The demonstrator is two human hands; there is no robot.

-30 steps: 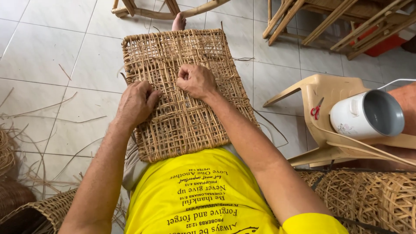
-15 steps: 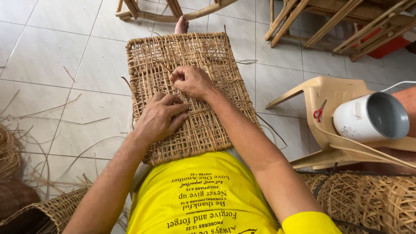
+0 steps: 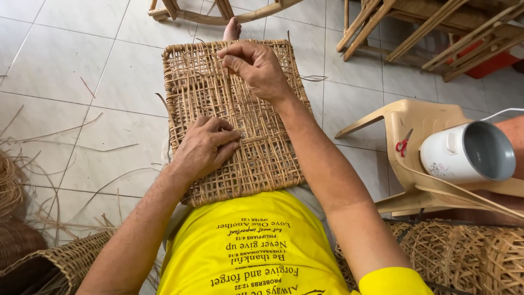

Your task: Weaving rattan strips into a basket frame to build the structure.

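A woven cane panel is laid flat over the person's lap, reaching from the yellow shirt at 6 o'clock towards a bare foot at 12 o'clock, with the tiled floor beneath it. A thin cane strand is pinched between thumb and fingers of the right hand, which is clenched on it over the panel's upper half; the strand is seen running down across the weave towards the left hand. The left hand is spread and pressed flat on the panel's lower middle, its fingertips touching the weave near the strand's lower end; nothing is grasped by it. At 3 o'clock a beige plastic chair is tipped on its side, and small red-handled scissors are rested on it. Just beside them a white mug is lying on its side with its mouth turned to the right. At 5 o'clock more open-weave cane work is heaped, and at 7 o'clock a woven basket is set on the floor. Loose cane strips are scattered over the tiles at 9 o'clock. Wooden furniture frames are stood at 1 o'clock, well apart from the panel.
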